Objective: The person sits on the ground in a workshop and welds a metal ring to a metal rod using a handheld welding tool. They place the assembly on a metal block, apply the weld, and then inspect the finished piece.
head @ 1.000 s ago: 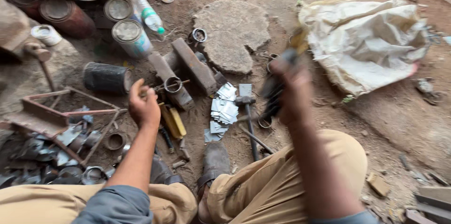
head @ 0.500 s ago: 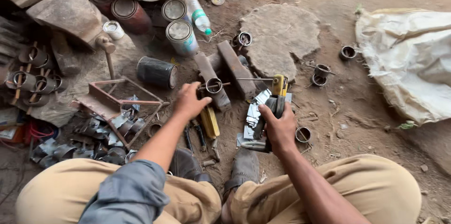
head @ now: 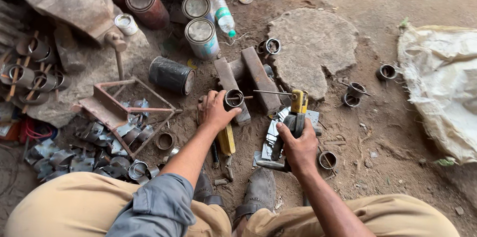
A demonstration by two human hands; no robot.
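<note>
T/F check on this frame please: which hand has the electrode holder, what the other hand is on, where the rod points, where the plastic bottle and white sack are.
1. The right hand grips the yellow-headed electrode holder. True.
2. The left hand holds a hammer. False: it steadies a short metal ring on a steel bar.
3. The rod points toward the ring. True.
4. The plastic bottle stands upright. False: it lies on its side.
5. The white sack lies at the left. False: right edge.

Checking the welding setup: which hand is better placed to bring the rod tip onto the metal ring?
Right. The right hand grips the yellow electrode holder, whose rod already points at the metal ring. The left hand is occupied steadying that ring on the steel bar.
</note>
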